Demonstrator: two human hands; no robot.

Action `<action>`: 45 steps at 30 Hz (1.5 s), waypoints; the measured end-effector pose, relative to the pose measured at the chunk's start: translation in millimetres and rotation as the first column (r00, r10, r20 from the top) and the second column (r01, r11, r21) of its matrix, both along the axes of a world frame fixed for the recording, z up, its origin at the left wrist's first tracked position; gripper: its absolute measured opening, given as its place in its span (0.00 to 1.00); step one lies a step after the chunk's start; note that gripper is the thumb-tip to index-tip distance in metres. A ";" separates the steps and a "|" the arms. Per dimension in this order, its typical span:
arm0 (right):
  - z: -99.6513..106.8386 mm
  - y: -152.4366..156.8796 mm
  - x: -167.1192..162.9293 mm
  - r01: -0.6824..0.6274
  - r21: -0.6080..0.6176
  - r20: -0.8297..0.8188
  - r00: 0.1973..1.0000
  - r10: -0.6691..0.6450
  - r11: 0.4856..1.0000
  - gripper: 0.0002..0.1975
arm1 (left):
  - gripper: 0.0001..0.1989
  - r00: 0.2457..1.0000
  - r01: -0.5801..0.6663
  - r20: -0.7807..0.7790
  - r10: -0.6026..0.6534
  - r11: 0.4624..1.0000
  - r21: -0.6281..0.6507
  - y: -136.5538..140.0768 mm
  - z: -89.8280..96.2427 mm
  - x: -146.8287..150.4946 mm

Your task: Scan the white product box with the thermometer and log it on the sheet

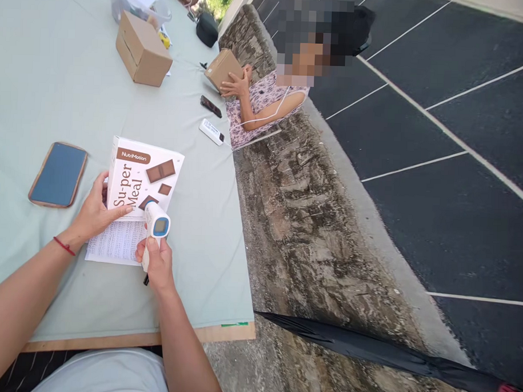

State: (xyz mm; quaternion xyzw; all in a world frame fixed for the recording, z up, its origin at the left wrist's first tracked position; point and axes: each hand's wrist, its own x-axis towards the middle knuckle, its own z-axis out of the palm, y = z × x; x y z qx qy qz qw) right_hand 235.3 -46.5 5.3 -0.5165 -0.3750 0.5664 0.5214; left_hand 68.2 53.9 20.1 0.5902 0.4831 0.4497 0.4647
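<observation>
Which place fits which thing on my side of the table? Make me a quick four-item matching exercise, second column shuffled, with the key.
Things
1. NutriMotion box
2. white-and-blue thermometer
3. printed sheet
4. brown-edged phone

Places
A. gripped in the right hand
B. lying to the left of both hands
C. held in the left hand
D. partly hidden by the NutriMotion box

Pairs: 1-C, 2-A, 3-D, 4-B

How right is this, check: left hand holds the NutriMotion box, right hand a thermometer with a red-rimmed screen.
The screen has a blue rim, not red, in the head view. The left hand holds the NutriMotion box, the right hand the thermometer.
</observation>
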 end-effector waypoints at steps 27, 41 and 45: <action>13.6 3.4 10.3 -0.044 0.020 0.122 0.992 0.041 0.999 0.23 | 0.49 1.000 0.029 0.005 -0.029 0.999 -0.027 -0.8 0.2 -0.8; 20.4 0.2 6.1 -0.037 -0.026 0.266 0.963 0.043 0.999 0.13 | 0.50 0.999 0.038 0.024 -0.037 0.999 -0.035 -4.9 3.9 -1.2; 22.6 1.2 4.1 -0.021 -0.080 0.289 0.956 0.044 0.997 0.12 | 0.50 0.999 0.034 -0.013 -0.034 0.998 -0.043 -5.4 6.0 -2.0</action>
